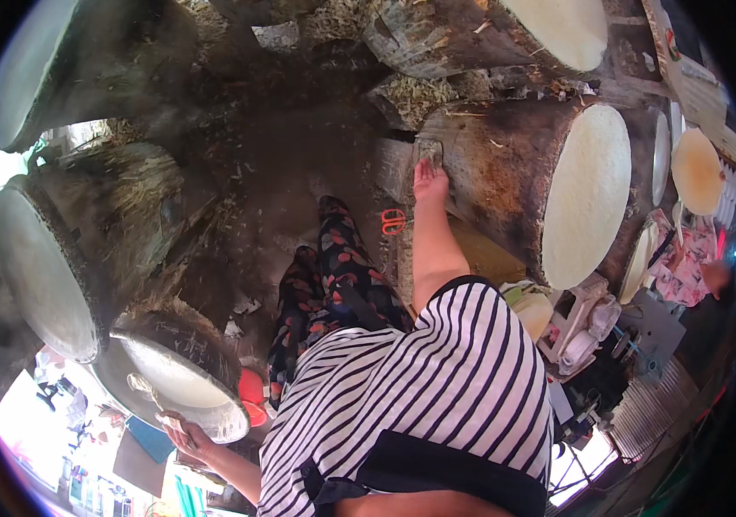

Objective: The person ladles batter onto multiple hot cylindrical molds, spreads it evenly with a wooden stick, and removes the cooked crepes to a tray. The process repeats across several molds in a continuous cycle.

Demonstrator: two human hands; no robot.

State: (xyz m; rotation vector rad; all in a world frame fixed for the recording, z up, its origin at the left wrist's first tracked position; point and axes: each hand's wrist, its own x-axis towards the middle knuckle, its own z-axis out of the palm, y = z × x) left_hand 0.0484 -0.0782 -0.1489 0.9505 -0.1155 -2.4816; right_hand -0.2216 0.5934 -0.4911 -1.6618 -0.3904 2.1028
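At the lower left, my left hand (191, 441) is closed on a pale, crumpled cloth-like piece (146, 388). It reaches over the rim of a wide round pan (234, 422) with a whitish inside, set in a dark stove. My right arm stretches forward to the right-hand drum-shaped stove (493, 159). There my right hand (431, 183) has its palm up and its fingers bent against a small grey-brown slab (429, 152) at the stove's side. Part of the grip is hidden. Orange-handled scissors (394, 222) lie left of that forearm.
Several big soot-dark stoves bear pale round tops (588, 196) on both sides of a dark walkway. A red tub (252, 396) stands by the lower-left pan. Another person in pink patterned clothing (682, 267) is at the far right, near a cluttered stand (583, 332).
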